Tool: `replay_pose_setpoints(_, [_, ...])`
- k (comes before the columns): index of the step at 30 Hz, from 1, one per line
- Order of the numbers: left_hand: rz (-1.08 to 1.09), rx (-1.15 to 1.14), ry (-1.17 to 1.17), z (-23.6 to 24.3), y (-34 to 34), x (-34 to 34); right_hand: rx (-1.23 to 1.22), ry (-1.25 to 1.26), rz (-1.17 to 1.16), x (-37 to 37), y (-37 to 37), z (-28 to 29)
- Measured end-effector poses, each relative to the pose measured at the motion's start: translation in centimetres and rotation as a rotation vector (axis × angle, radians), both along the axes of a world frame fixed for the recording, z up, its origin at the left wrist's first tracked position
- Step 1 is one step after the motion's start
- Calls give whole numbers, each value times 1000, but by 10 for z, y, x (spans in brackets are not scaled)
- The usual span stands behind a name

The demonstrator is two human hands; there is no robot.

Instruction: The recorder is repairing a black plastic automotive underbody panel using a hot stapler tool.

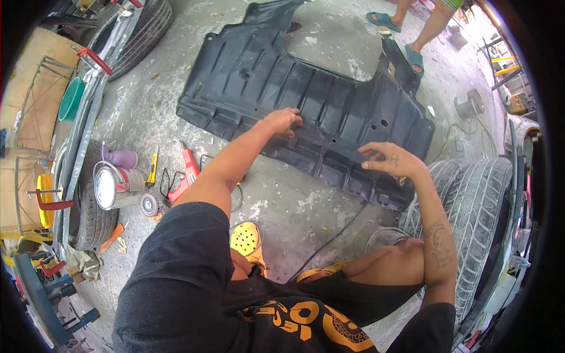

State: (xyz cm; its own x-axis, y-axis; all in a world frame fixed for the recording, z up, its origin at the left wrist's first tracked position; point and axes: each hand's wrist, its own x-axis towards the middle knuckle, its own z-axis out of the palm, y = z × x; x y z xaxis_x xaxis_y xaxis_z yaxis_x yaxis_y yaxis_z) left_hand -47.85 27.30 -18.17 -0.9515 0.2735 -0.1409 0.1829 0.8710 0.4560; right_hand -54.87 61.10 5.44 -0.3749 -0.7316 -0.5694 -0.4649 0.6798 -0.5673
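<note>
A large black plastic car undertray (321, 97) lies on the concrete floor in front of me, ribbed, with a wide cutout in its far edge and several holes. My left hand (285, 122) is over its near middle part, fingers loosely bent and apart with nothing in them. Over the near right part is my right hand (391, 160), thumb and fingers spread, holding nothing. Whether either hand touches the plastic I cannot tell.
Tyres (479, 206) stand close on my right. To my left are a red hot-glue-gun-shaped tool (187, 176), a yellow utility knife (153, 167), a can (115, 185) and an angle grinder (152, 206). Another person's sandalled foot (414, 59) is beyond the undertray. A black cable (332, 241) crosses the floor.
</note>
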Motion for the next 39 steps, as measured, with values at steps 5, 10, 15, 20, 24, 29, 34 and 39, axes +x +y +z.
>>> replay_pose_setpoints(5, [-10, 5, 112, -11, 0, 2, -47, -6, 25, -3, 6, -7])
replay_pose_setpoints(10, [-13, -18, 37, -12, -5, 3, -41, -15, 22, 2, 1, -4])
replay_pose_setpoints(15, [-2, -14, -21, -2, 8, 0, -23, -16, -2, 4, 7, 1])
replay_pose_setpoints(20, [-14, -31, -43, 0, 0, -2, -3, -16, -6, 5, 3, 5])
replay_pose_setpoints(24, [-38, -47, -89, 1, 3, -4, 47, 7, 14, 7, 2, 9])
replay_pose_setpoints(29, [-18, -28, -70, 0, 2, -2, 12, 3, 8, 5, 3, 5])
replay_pose_setpoints(34, [-13, -19, -57, 4, 6, -3, 14, -6, -2, 5, 8, 2])
replay_pose_setpoints(39, [-16, -26, -68, 3, 3, -3, 34, 12, 1, 8, 5, 9])
